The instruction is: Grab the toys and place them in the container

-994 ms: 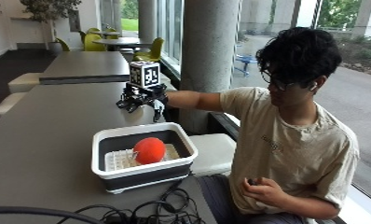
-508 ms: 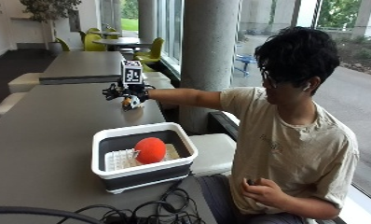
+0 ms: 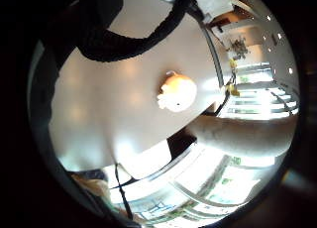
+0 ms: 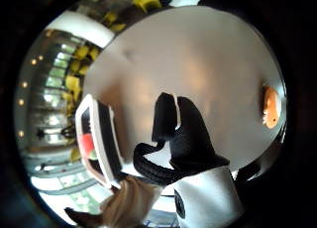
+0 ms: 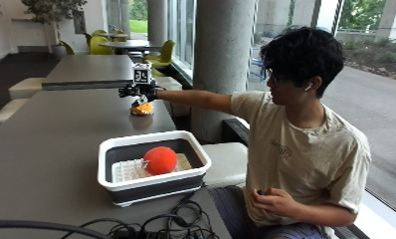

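An orange toy [image 5: 142, 109] lies on the grey table [image 5: 59, 149] near its far right edge. My gloved right hand [image 5: 139, 91] hovers just above the toy at the end of an outstretched arm and holds nothing. Both palm views show the toy [image 3: 177, 92] [image 4: 271, 107] alone on the tabletop, apart from the hand. In the thumb side palm view the gloved fingers [image 4: 179, 129] are loosely bent with nothing between them. A white-rimmed dark container [image 5: 108, 152] [image 4: 101, 139] stands nearer the front of the table. A red ball [image 5: 160, 160] [image 4: 87, 144] lies inside it.
Black cables [image 5: 155, 224] lie coiled at the table's front edge. A concrete pillar [image 5: 224, 64] rises right of the table, with bench seats [image 5: 226, 159] beside it. A second table [image 5: 92, 67] stands behind. The person's bare hand [image 5: 272, 201] rests in their lap.
The gloved hand has reached farther along the table, away from the container, and now hangs over the orange toy. The container and red ball have not moved.
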Demonstrator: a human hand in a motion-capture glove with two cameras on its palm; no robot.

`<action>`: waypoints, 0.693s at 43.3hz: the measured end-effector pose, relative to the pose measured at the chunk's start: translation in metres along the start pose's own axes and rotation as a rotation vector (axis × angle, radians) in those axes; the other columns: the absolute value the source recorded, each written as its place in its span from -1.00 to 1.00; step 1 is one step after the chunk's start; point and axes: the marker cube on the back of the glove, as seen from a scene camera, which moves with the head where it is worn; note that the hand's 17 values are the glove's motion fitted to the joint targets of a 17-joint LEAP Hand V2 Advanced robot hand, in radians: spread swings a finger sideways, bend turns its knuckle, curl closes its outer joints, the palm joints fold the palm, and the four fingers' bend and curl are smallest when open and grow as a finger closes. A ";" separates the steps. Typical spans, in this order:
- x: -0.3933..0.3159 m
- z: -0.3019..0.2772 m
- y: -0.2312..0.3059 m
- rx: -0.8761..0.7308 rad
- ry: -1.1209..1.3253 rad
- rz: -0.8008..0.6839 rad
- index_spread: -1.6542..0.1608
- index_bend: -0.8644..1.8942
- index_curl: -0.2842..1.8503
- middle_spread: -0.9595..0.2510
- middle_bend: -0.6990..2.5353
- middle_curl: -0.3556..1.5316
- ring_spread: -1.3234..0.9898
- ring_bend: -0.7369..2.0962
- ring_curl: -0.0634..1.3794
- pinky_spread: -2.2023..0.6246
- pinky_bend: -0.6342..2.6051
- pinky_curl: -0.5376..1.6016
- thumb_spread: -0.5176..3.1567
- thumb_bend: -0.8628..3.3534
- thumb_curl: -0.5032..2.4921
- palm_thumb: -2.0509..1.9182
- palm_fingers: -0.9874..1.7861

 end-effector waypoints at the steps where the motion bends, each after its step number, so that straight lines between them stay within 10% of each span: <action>1: 0.004 0.002 0.000 0.000 0.006 -0.001 0.49 -0.25 -0.39 0.47 -0.49 -0.37 0.07 -0.35 -0.36 0.54 -0.02 -0.18 0.05 -0.60 -0.45 0.03 -0.37; 30: 0.003 0.010 -0.010 0.038 -0.036 -0.080 0.47 -0.23 -0.36 0.44 -0.50 -0.40 0.05 -0.35 -0.41 0.54 -0.04 -0.18 0.04 -0.60 -0.47 0.03 -0.36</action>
